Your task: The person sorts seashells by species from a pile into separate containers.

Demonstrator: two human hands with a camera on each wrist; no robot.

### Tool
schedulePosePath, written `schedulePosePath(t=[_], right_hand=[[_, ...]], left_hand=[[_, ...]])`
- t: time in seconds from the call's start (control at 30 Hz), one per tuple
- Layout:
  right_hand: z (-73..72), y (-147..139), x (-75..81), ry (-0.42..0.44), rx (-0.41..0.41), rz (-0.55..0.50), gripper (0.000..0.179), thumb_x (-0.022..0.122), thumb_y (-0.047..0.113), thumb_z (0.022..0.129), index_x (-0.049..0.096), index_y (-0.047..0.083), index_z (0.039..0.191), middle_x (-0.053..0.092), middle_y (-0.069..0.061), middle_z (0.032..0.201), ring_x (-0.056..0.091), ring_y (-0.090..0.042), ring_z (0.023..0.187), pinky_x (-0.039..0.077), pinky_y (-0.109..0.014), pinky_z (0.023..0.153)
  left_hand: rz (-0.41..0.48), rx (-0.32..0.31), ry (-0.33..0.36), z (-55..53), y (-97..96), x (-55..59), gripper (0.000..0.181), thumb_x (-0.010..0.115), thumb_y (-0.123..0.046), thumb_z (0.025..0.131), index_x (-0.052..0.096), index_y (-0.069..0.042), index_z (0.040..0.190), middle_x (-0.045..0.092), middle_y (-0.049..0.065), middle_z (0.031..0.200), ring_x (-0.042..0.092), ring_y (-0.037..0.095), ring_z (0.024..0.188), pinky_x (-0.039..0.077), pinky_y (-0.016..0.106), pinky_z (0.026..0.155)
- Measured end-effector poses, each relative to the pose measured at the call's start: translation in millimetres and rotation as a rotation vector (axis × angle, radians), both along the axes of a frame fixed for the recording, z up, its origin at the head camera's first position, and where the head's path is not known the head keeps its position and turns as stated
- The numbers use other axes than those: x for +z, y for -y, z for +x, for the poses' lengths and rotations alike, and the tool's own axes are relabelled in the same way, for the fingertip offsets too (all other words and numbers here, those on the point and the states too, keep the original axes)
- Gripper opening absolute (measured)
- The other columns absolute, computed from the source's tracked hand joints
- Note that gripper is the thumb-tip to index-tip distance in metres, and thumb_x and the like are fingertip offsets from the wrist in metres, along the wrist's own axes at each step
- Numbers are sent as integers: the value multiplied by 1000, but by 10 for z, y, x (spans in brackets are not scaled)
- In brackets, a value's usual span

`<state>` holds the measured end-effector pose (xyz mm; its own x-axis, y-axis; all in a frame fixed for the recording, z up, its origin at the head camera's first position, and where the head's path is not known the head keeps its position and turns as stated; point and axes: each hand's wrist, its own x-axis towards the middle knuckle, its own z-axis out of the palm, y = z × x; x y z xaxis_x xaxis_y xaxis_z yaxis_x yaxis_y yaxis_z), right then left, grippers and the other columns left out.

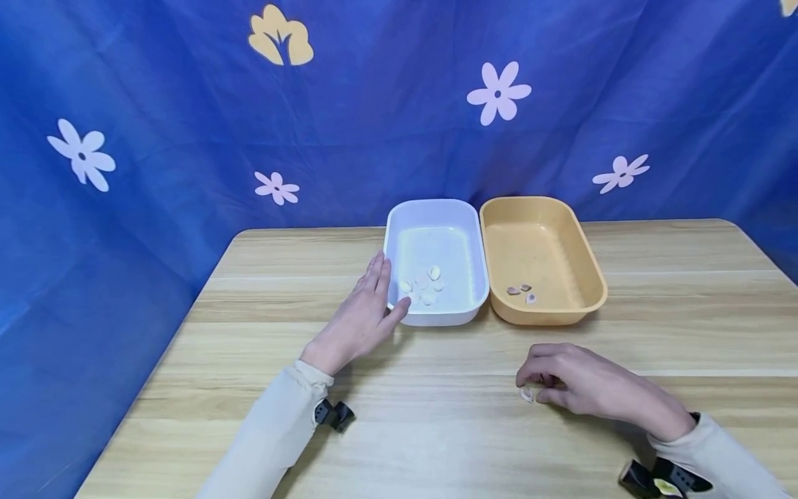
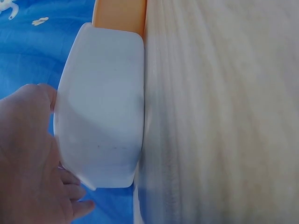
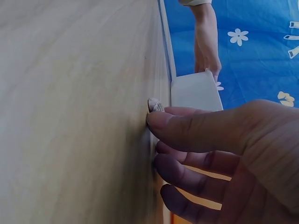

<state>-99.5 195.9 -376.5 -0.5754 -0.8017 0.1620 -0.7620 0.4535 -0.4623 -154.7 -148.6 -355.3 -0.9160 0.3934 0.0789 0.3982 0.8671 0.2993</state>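
My right hand (image 1: 586, 382) pinches a small pale seashell (image 1: 526, 395) between thumb and forefinger, low over the table. In the right wrist view the ridged shell (image 3: 154, 105) pokes out past the thumb tip, and the other fingers curl loosely. My left hand (image 1: 361, 315) rests at the left rim of a white basin (image 1: 436, 319), its fingers straight and the thumb over the near corner. Several whitish shells (image 1: 434, 273) lie inside that basin. Beside it stands a yellow-orange basin (image 1: 542, 317) holding three small darker shells (image 1: 513, 291).
Both basins stand side by side at the back of a wood-grain table (image 1: 449, 430). Behind the table hangs a blue curtain (image 1: 386, 118) with flower prints. A dark wrist camera (image 1: 334, 414) is strapped to each sleeve.
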Motion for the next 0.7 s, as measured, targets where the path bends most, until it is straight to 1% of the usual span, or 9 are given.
schedulePosePath(t=[0.13,0.27,0.43,0.57,0.7], right_hand=[[13,22,1,27,-4,-3,20,75,11,83,68,28,91,58,18,90,53,4,78,48,-19,64],[30,42,6,50,-22,1,17,75,15,83,64,28,86,53,19,83,50,3,72,44,-16,59],[43,65,6,61,-44,13,16,75,19,84,62,29,83,50,19,78,47,4,67,42,-15,57],[50,82,-5,60,-57,8,17,75,19,84,61,28,84,49,19,77,47,4,67,42,-15,56],[51,95,-25,33,-27,-23,19,75,14,83,64,27,90,51,19,80,48,4,69,43,-15,58]], left_hand=[[-2,-2,6,2,5,1,78,30,-48,102,7,10,150,0,25,158,2,33,147,16,46,118],[-1,-5,1,5,6,3,78,30,-48,103,8,10,150,0,26,158,2,33,147,15,46,118],[-6,-7,0,-1,5,-4,78,29,-48,103,8,10,150,1,26,158,3,33,147,16,46,118],[-9,-8,-6,-8,5,-11,78,30,-48,102,8,11,149,1,27,158,4,34,147,16,46,118],[-9,-12,-7,-12,5,-14,78,30,-48,102,8,11,149,1,27,157,3,34,146,15,45,119]])
